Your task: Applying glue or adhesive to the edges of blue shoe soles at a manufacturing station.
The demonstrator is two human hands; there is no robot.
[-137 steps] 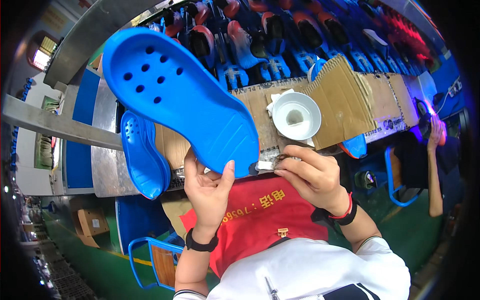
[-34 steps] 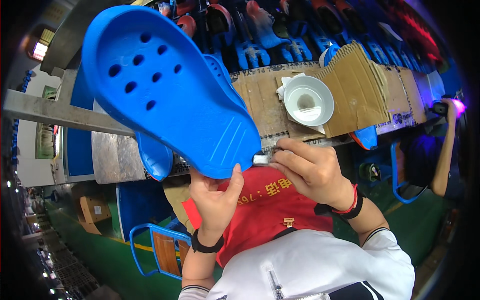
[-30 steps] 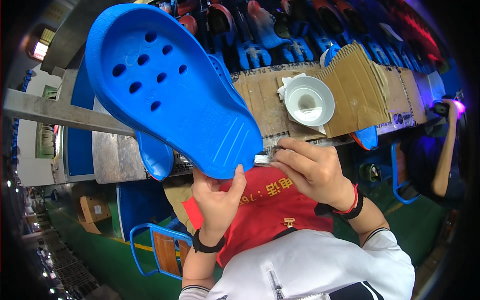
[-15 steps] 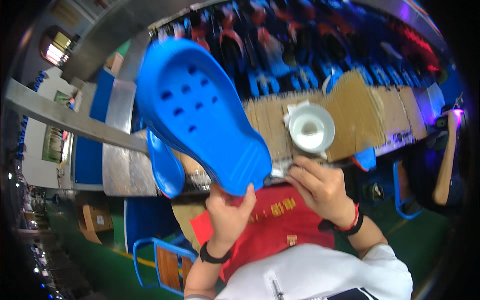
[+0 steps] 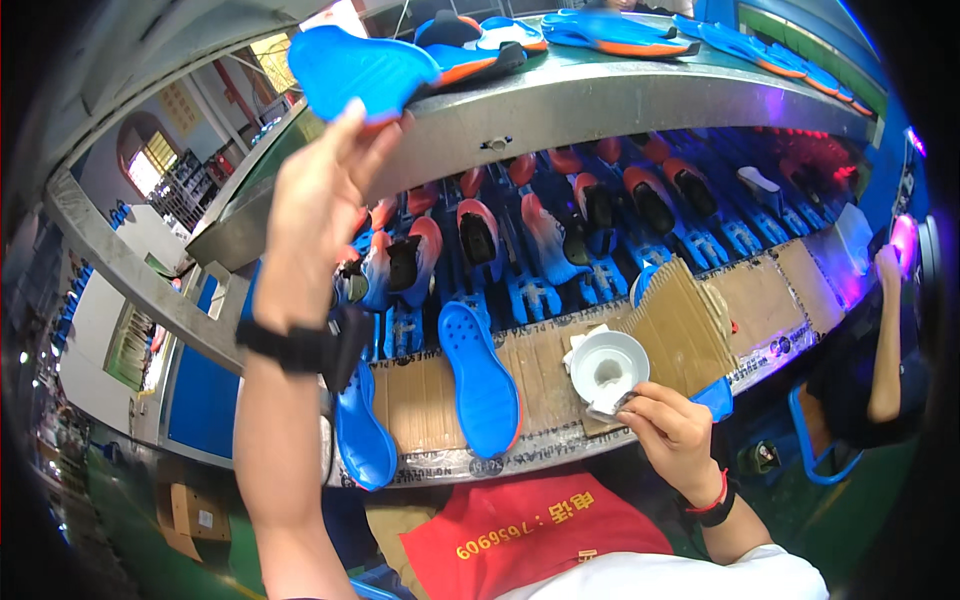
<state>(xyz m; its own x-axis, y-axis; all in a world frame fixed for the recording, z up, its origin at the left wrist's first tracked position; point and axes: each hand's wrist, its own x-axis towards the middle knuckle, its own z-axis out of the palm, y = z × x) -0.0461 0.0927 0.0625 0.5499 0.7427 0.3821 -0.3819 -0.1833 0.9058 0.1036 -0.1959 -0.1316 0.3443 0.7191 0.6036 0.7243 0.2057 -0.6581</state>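
My left hand (image 5: 335, 180) is raised to the upper shelf, its thumb and fingers closed on the near end of a blue insole (image 5: 360, 72). Low over the near rim of a white bowl (image 5: 632, 352), my right hand (image 5: 672, 428) pinches a small pale piece (image 5: 610, 404), too small to name. Whitish matter shows inside the bowl. Left of it a blue insole with small holes (image 5: 482, 385) lies on the cardboard (image 5: 420, 400). Another blue insole (image 5: 362, 435) lies further left, partly behind my left wrist.
More blue and orange insoles (image 5: 620, 32) lie on the metal-edged upper shelf (image 5: 600, 105). Beneath it stand several red-and-white shoes (image 5: 545, 235) on blue racks. An upright cardboard flap (image 5: 685, 318) stands beside the bowl. A metal bar (image 5: 140, 270) crosses at left; another person's arm (image 5: 888, 340) shows at right.
My left hand has risen from the near edge to the upper shelf. The holed insole it held appears to lie on the cardboard. My right hand has come to the bowl's near rim.
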